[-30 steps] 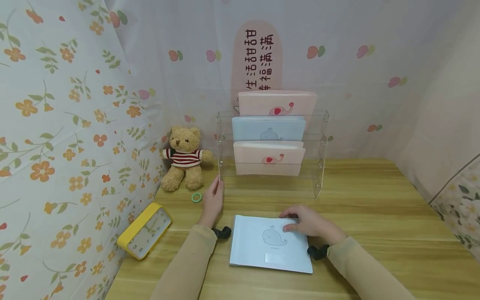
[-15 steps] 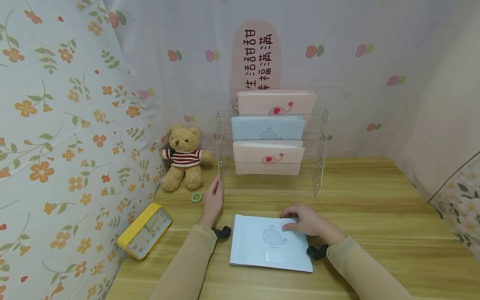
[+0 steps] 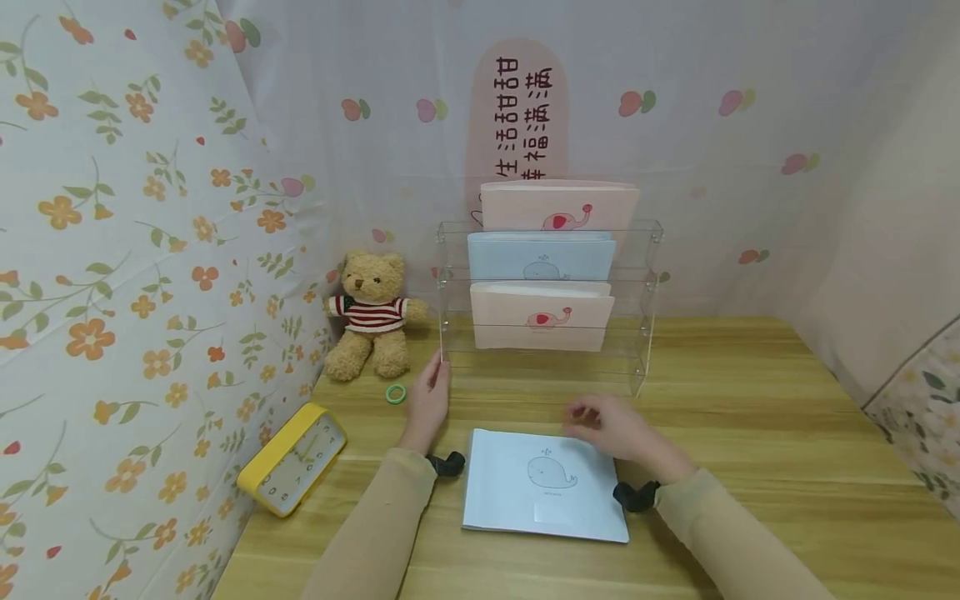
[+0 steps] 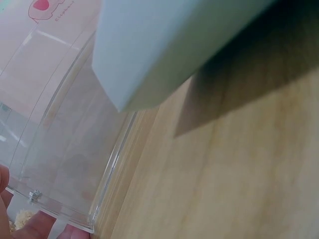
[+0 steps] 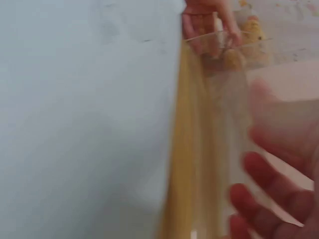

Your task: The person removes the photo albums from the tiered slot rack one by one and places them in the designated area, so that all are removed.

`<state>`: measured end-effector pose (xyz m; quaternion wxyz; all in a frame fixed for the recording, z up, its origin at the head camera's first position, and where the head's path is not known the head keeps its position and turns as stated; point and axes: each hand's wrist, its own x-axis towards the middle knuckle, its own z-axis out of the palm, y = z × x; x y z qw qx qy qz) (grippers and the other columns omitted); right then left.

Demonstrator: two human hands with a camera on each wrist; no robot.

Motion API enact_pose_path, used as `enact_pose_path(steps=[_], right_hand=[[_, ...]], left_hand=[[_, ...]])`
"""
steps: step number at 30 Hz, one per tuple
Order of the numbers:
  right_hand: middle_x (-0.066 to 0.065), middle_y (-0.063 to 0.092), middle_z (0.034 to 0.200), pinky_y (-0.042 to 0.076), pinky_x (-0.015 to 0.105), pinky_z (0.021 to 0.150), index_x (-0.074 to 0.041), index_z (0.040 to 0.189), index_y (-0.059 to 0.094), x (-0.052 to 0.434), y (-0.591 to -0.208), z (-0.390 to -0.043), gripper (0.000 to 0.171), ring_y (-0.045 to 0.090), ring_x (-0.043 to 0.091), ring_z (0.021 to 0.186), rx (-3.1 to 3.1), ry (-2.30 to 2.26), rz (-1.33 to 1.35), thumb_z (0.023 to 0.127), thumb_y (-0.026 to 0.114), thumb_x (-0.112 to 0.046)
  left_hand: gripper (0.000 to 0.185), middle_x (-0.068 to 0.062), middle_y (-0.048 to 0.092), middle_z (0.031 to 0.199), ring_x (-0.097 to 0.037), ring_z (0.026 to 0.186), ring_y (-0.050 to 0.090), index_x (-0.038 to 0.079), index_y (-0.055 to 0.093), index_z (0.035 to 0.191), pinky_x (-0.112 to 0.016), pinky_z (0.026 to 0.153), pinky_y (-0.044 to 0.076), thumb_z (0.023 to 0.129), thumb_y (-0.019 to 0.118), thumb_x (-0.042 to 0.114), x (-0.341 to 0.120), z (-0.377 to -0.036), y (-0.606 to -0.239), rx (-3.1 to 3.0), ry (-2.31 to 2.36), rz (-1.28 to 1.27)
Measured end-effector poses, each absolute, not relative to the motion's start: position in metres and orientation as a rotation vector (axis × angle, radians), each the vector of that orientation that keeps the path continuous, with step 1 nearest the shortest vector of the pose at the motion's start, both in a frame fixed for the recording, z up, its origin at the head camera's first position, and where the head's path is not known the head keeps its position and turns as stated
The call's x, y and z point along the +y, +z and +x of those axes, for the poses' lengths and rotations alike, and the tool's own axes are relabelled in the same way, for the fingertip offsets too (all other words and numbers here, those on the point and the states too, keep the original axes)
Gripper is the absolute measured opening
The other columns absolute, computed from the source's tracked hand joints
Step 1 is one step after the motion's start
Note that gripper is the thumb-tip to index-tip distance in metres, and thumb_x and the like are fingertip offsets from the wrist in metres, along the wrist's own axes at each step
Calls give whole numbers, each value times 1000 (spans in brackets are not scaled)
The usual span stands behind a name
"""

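My left hand [image 3: 427, 403] holds the lower left side panel of a clear acrylic rack [image 3: 639, 367], with thumb and fingers on either side of the panel in the left wrist view. A light blue folder [image 3: 517, 492] with a whale drawing lies on the table in front of the rack. Over its far right edge is my right hand [image 3: 609, 427], fingers loosely bent and holding nothing. In the right wrist view those fingers [image 5: 271, 184] are apart from the folder. The rack bears a pink folder [image 3: 510, 325] in front, a blue one [image 3: 495, 257] behind it and another pink folder [image 3: 517, 204] at the top.
A teddy bear [image 3: 372, 312] in a striped sweater sits left of the rack. Near my left hand lies a small green ring [image 3: 396, 386]. A yellow alarm clock [image 3: 292, 458] stands at the table's left side, beside a floral curtain [image 3: 150, 275].
My right hand has let go of the blue folder's far edge and risen slightly away from it. The left hand stays on the rack, and the folder lies where it was.
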<state>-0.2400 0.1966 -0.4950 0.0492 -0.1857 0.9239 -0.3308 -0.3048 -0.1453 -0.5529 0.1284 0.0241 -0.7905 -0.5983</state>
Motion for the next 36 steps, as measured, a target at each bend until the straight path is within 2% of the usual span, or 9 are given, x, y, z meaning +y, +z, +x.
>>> enact_pose_path(steps=[4, 7, 9, 12, 15, 19, 25, 30, 36], right_hand=[[13, 76, 111, 60, 29, 83, -2, 116, 79, 198, -468, -253, 21, 69, 24, 96, 3006, -1299, -548, 102, 82, -17], [20, 73, 112, 63, 39, 90, 2, 115, 76, 200, -443, -266, 21, 71, 34, 99, 3154, -1468, -470, 102, 81, -13], [25, 71, 121, 63, 50, 99, 5, 122, 72, 202, -426, -273, 31, 71, 41, 107, 3227, -1502, -388, 103, 80, -17], [28, 63, 138, 55, 62, 113, 6, 139, 61, 205, -407, -284, 52, 65, 47, 124, 3228, -1502, -266, 105, 79, -28], [28, 57, 152, 49, 65, 121, 4, 152, 50, 207, -396, -294, 69, 60, 49, 137, 3182, -1496, -201, 105, 77, -37], [28, 55, 156, 47, 65, 123, 1, 158, 44, 206, -392, -306, 77, 57, 49, 142, 3124, -1531, -178, 103, 79, -40], [27, 57, 153, 49, 64, 120, -1, 158, 47, 203, -394, -316, 76, 57, 46, 136, 3092, -1562, -190, 102, 81, -38], [23, 62, 153, 51, 61, 116, -3, 151, 58, 201, -392, -323, 63, 59, 44, 133, 3120, -1519, -280, 101, 83, -32], [16, 67, 153, 43, 63, 126, -11, 148, 65, 195, -387, -331, 58, 56, 39, 146, 3017, -1480, -317, 100, 84, -36]], left_hand=[[51, -10, 61, 162, -35, 151, 58, 23, 55, 164, -55, 125, 49, 116, 56, 42, -145, -304, -552, -2301, -1753, 87], [51, -10, 60, 164, -35, 151, 58, 23, 54, 164, -55, 124, 49, 116, 56, 42, -145, -304, -552, -2304, -1748, 83], [52, -10, 58, 165, -35, 151, 58, 22, 54, 164, -55, 124, 49, 117, 55, 42, -145, -304, -551, -2307, -1749, 80], [52, -10, 59, 164, -35, 151, 59, 23, 54, 164, -56, 124, 50, 116, 55, 43, -145, -304, -551, -2305, -1748, 82], [51, -10, 62, 162, -35, 149, 60, 24, 55, 164, -56, 123, 51, 116, 55, 43, -145, -305, -552, -2303, -1734, 86], [50, -11, 64, 160, -35, 148, 62, 22, 56, 163, -56, 121, 52, 116, 56, 41, -145, -304, -552, -2290, -1730, 67], [49, -14, 64, 159, -37, 145, 63, 18, 57, 162, -58, 119, 53, 116, 56, 37, -145, -305, -553, -2276, -1719, 43], [49, -14, 64, 158, -38, 145, 63, 19, 58, 161, -58, 120, 53, 116, 57, 37, -144, -306, -554, -2271, -1721, 52], [48, -12, 65, 158, -36, 147, 62, 21, 58, 162, -56, 121, 53, 117, 56, 38, -143, -306, -554, -2277, -1718, 68]])
